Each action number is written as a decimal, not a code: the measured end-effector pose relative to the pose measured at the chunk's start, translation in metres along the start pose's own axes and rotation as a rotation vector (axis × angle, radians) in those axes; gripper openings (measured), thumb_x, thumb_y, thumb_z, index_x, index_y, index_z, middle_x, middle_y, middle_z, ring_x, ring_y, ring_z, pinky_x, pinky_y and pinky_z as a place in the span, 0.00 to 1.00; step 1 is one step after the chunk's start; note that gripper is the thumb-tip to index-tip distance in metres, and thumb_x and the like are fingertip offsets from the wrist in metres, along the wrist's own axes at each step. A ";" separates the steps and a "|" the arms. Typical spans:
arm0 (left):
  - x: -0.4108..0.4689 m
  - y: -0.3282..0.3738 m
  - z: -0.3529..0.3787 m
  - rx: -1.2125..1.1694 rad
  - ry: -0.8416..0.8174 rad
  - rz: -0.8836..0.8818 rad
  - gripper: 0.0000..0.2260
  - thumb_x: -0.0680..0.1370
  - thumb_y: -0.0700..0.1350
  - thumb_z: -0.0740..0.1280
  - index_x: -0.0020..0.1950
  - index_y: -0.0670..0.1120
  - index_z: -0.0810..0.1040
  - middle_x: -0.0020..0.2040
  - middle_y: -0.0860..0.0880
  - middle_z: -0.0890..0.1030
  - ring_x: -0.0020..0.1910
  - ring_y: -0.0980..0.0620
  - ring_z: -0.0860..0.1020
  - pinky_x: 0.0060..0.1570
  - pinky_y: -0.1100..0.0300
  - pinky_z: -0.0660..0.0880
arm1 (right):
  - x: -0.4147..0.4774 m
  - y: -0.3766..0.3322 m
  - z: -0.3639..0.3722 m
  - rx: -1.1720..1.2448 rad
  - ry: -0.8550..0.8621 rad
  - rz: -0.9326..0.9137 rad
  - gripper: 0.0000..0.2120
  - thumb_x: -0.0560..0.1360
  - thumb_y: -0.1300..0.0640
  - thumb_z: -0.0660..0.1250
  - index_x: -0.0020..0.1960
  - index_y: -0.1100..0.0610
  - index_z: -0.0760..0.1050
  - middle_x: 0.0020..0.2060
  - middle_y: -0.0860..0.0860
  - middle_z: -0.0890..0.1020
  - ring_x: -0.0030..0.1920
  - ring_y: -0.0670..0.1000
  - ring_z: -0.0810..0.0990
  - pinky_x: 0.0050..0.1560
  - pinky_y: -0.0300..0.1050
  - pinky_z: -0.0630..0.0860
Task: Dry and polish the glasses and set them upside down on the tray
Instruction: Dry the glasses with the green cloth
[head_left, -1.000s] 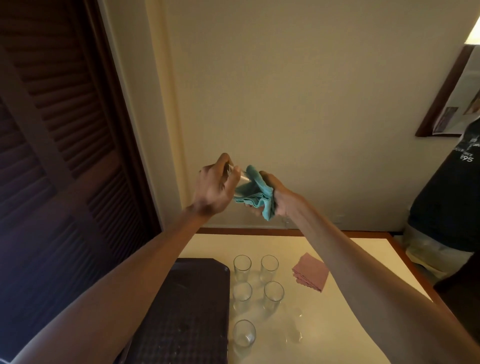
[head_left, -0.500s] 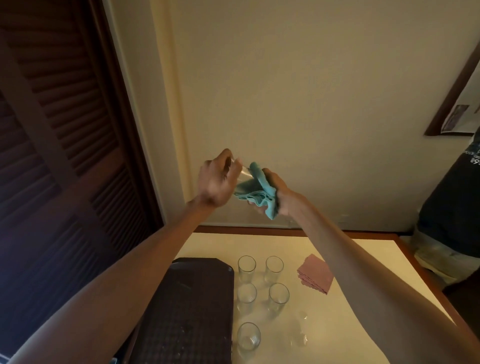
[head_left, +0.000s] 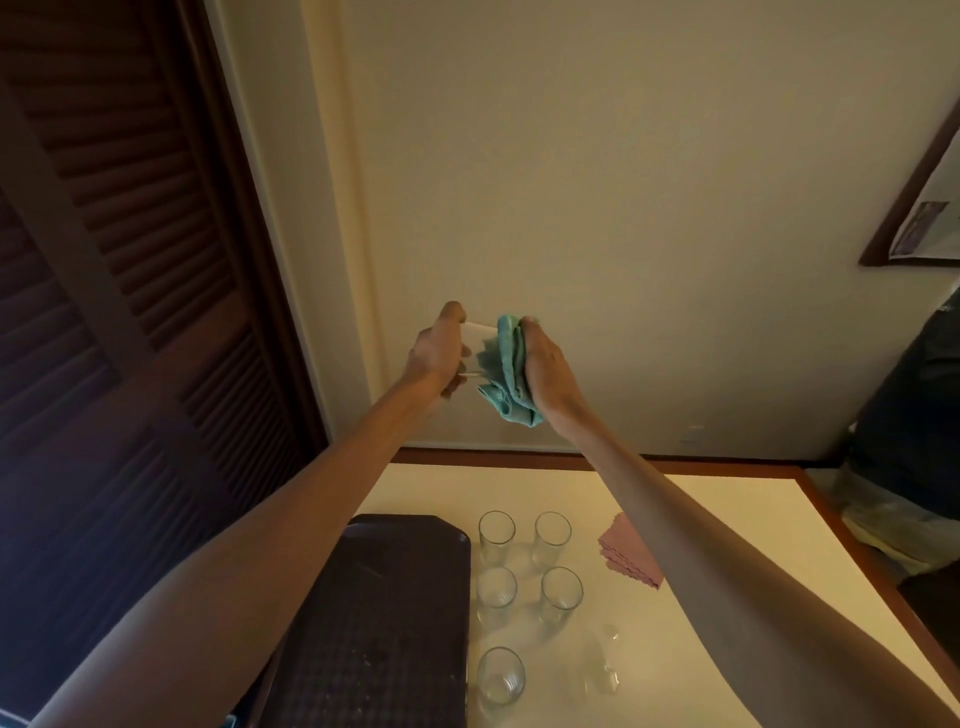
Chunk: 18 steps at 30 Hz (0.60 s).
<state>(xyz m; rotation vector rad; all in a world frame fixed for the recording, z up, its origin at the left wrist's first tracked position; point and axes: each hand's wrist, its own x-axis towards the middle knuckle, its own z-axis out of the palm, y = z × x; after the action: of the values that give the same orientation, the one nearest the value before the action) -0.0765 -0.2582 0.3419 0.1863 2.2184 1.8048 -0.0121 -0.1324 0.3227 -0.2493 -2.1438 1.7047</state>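
Held up in front of the cream wall, well above the surface (head_left: 727, 519), the left hand (head_left: 436, 353) has its grip clamped round a clear glass (head_left: 475, 338) that lies on its side, mouth turned toward the right hand (head_left: 550, 371). The right grip is closed on a bunched teal cloth (head_left: 506, 371), which presses against the open end of the glass; how far the cloth reaches inside cannot be told. Below, a dark textured tray (head_left: 374, 623) lies on the left part of the surface. Just beside its right edge stand five glasses (head_left: 497, 535), all upright, in two pairs with a single one nearest the camera. A folded pink cloth (head_left: 631, 558) lies near them on the right, partly hidden by the right forearm. Wet patches (head_left: 602, 670) glint on the surface by the nearest glass. A dark louvred door (head_left: 104, 260) fills the left side
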 end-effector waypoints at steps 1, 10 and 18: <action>0.001 -0.003 0.001 0.036 0.042 0.087 0.23 0.81 0.60 0.54 0.46 0.43 0.77 0.38 0.46 0.76 0.36 0.48 0.73 0.37 0.55 0.69 | 0.002 -0.002 -0.002 -0.007 -0.035 0.032 0.22 0.85 0.45 0.45 0.42 0.56 0.69 0.33 0.53 0.75 0.31 0.46 0.76 0.35 0.41 0.75; 0.026 -0.041 -0.016 0.217 0.112 0.935 0.18 0.83 0.58 0.56 0.45 0.45 0.71 0.34 0.46 0.74 0.32 0.42 0.75 0.30 0.44 0.74 | 0.012 0.000 -0.023 0.089 -0.378 0.479 0.29 0.80 0.36 0.51 0.46 0.60 0.75 0.35 0.56 0.80 0.31 0.50 0.76 0.28 0.38 0.73; 0.020 -0.008 -0.012 0.065 0.060 0.032 0.23 0.80 0.60 0.56 0.46 0.42 0.79 0.36 0.45 0.77 0.33 0.49 0.73 0.36 0.56 0.70 | 0.009 0.003 0.007 -0.153 -0.043 -0.015 0.26 0.84 0.42 0.46 0.39 0.54 0.73 0.27 0.44 0.79 0.27 0.42 0.77 0.30 0.37 0.72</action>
<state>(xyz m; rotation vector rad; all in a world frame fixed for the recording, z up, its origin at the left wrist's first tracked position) -0.0987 -0.2652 0.3339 0.1837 2.3300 1.7782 -0.0236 -0.1341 0.3205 -0.2396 -2.3051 1.5530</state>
